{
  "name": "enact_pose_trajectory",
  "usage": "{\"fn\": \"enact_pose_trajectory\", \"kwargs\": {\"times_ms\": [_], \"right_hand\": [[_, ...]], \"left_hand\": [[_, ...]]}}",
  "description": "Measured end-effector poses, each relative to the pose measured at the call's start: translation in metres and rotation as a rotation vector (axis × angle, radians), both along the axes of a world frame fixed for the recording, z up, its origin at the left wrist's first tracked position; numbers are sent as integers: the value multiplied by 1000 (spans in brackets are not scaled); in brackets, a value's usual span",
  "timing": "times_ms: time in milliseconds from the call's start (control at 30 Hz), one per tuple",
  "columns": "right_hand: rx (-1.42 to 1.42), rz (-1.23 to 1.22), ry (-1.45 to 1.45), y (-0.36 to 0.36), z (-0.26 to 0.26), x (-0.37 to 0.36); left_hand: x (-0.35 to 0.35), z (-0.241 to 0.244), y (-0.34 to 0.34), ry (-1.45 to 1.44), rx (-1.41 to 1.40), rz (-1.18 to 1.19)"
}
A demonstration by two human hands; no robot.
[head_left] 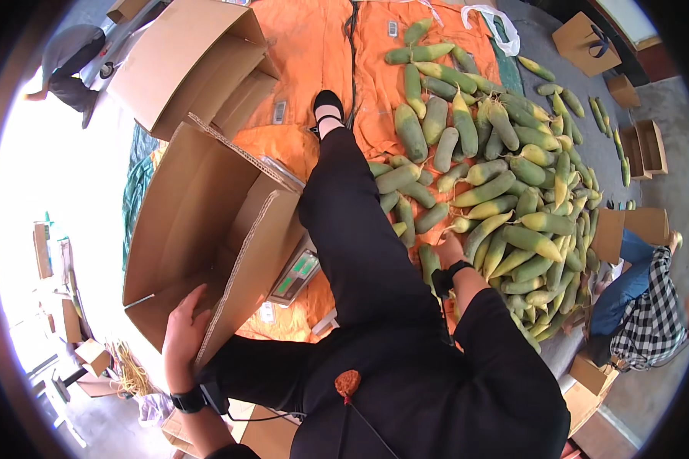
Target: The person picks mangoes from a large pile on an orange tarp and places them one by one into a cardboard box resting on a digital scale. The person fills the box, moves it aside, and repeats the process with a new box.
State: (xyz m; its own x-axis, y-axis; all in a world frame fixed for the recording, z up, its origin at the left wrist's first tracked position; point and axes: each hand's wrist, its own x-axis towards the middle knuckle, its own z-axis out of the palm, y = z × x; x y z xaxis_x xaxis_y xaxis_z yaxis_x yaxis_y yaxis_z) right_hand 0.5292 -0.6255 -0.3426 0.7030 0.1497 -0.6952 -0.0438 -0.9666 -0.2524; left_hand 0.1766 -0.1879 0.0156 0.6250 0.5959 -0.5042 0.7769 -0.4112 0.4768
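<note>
My left hand is at the near rim of an open cardboard box, fingers extended over its inside and thumb apart. What I see of the box's inside is bare cardboard. The box stands on a scale, whose green-lit display shows beside my leg. My right hand reaches down to the left side of a large pile of green radishes. Its fingertips are beside the pale end of one radish; whether they grip it is hidden. Another green radish lies just left of that hand.
An orange tarp lies under the radishes. A second open carton stands beyond the box. My outstretched leg lies between box and pile. One person sits at the right; another person bends over at the upper left.
</note>
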Motion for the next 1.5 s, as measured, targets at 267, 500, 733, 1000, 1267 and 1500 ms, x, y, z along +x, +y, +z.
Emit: {"fn": "enact_pose_trajectory", "kwargs": {"times_ms": [267, 500, 733, 1000, 1267, 1500], "right_hand": [[-154, 64, 113, 44, 33, -27], [-295, 343, 90, 66, 22, -39], [-61, 205, 114, -13, -39, -16], [533, -166, -325, 0, 85, 28], [1088, -164, -717, 134, 323, 83], [1761, -35, -339, 244, 438, 23]], "left_hand": [[18, 34, -16, -148, 147, 213], [25, 45, -28, -230, 172, 288], [25, 35, -20, -346, 198, 262], [11, 34, -24, -411, 165, 318], [4, 39, -25, -488, 181, 299], [10, 63, -31, -524, 261, 320]]}}
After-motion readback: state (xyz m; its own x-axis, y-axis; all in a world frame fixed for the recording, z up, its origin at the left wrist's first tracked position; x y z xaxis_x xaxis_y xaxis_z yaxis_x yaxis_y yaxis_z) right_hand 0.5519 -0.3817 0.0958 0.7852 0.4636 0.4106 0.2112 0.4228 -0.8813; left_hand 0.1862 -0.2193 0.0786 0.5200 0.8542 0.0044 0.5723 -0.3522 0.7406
